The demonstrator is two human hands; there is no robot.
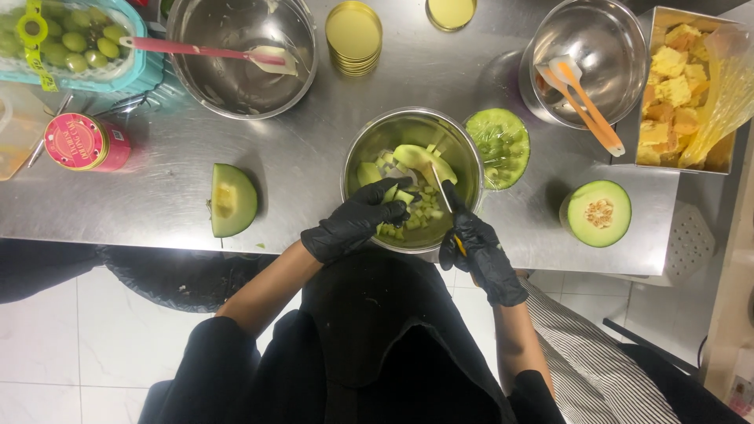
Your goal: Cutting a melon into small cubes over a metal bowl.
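**A:** Head view: why hold the melon over the steel bowl (414,126) instead of on the counter (298,169)?

**B:** Looks like it's so the cut bits drop straight in with the chunks already there. The left hand (357,220), black-gloved, is closed around a melon piece (393,192) above the near rim, and the right hand (479,251) is clamped on a small knife (444,200), blade angled toward that piece.

**A:** And the rest?

**B:** A melon wedge (232,200) sits left, a melon half (598,213) right (both cut face up, within reach). A wrapped bowl of green pieces (499,145) touches the steel bowl.
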